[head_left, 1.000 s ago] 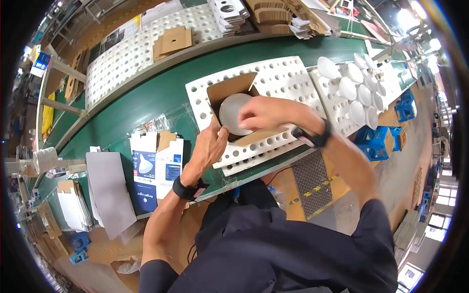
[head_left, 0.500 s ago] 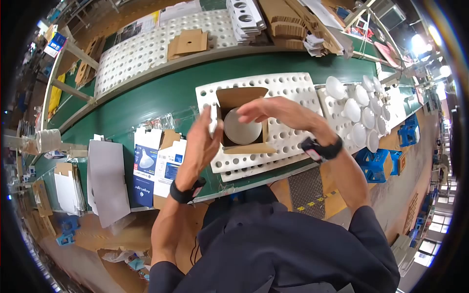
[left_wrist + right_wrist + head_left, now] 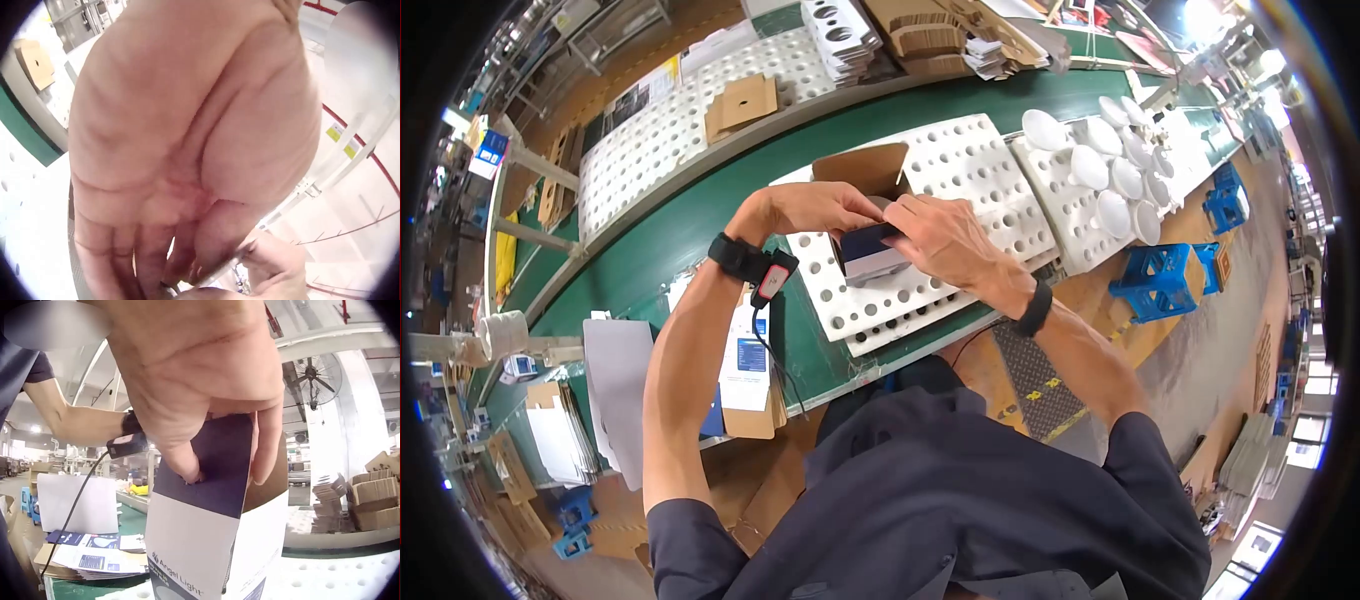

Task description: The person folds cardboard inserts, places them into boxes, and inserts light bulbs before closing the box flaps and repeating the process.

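A light-bulb carton, white with a dark blue top panel and "Angel Light" lettering, stands upright on the foam board. My right hand pinches its blue flap, the thumb on the outer face and the fingers on the other side. From the left, my left hand reaches over the carton, fingers and thumb bent around a thin edge at its top, close to the right fingertips. A brown flap stands raised at the far side. Both hands mostly hide the carton's opening and the lamp inside.
White perforated foam boards lie on the green table. Several white reflector lamps stand at right. Flattened printed cartons and a grey sheet lie at left. Brown cardboard pieces rest on the back shelf.
Both hands were apart above the open carton with the round lamp face showing. They have come together at its top, and the blue flap now leans over the opening.
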Demonstrator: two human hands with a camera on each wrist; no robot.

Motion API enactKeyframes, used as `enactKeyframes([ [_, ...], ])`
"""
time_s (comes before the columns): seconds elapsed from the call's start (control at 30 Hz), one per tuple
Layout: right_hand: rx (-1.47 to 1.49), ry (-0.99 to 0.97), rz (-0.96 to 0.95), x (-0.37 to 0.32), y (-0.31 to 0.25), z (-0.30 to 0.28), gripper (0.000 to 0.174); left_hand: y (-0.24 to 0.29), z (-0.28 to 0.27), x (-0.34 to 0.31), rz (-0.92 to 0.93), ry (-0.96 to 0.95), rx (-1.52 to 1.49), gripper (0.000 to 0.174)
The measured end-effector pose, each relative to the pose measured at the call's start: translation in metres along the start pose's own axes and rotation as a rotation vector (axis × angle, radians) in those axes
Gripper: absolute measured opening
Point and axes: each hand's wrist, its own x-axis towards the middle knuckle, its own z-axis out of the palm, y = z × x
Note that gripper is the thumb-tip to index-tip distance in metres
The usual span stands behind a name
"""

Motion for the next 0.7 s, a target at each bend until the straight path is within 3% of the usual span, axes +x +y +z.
enactKeyframes([
  [0.07, 0.005, 0.080, 0.040, -0.006, -0.005, 0.002, 0.022, -0.006, -0.001, 0.015, 0.064, 0.044, 0.199, 0.030],
  [0.2, -0.043, 0.045, 0.130, -0.012, -0.009, -0.001, 0.029, -0.026, 0.004, 0.030, 0.003, 0.172, 0.199, 0.029],
  [0.27, 0.120, -0.018, 0.205, -0.018, -0.012, -0.008, 0.044, -0.047, 0.003, 0.041, 0.045, 0.168, 0.160, 0.027],
  [0.3, 0.201, -0.083, 0.212, -0.023, -0.010, -0.006, 0.064, -0.053, 0.004, 0.045, 0.069, 0.201, 0.203, 0.024],
  [0.33, 0.187, -0.072, 0.220, -0.027, -0.010, -0.001, 0.064, -0.056, 0.002, 0.051, 0.117, 0.230, 0.457, 0.021],
  [0.4, -0.087, 0.254, 0.145, -0.033, -0.021, 0.023, 0.078, -0.032, 0.020, 0.043, -0.014, 0.159, 0.109, 0.018],
  [0.43, -0.125, 0.329, 0.139, -0.038, -0.017, 0.048, 0.077, -0.029, 0.019, 0.044, 0.043, 0.156, 0.212, 0.023],
  [0.47, -0.195, 0.404, 0.147, -0.044, -0.008, 0.071, 0.076, -0.063, 0.005, 0.060, 0.213, 0.231, 0.310, 0.027],
  [0.5, -0.287, 0.422, 0.198, -0.039, -0.007, 0.087, 0.065, -0.048, 0.014, 0.053, 0.208, 0.263, 0.115, 0.030],
  [0.53, -0.363, 0.490, 0.138, -0.045, 0.001, 0.109, 0.065, -0.064, 0.002, 0.057, 0.289, 0.207, 0.136, 0.031],
  [0.57, -0.238, 0.516, 0.090, -0.048, -0.006, 0.092, 0.061, -0.050, 0.011, 0.047, 0.311, 0.216, 0.139, 0.033],
  [0.6, -0.032, 0.468, 0.135, -0.045, -0.018, 0.078, 0.057, -0.042, 0.011, 0.039, 0.159, 0.178, 0.136, 0.021],
  [0.7, 0.437, 0.457, 0.235, -0.032, -0.019, 0.072, 0.046, -0.051, 0.001, 0.037, 0.158, 0.200, 0.239, 0.027],
])
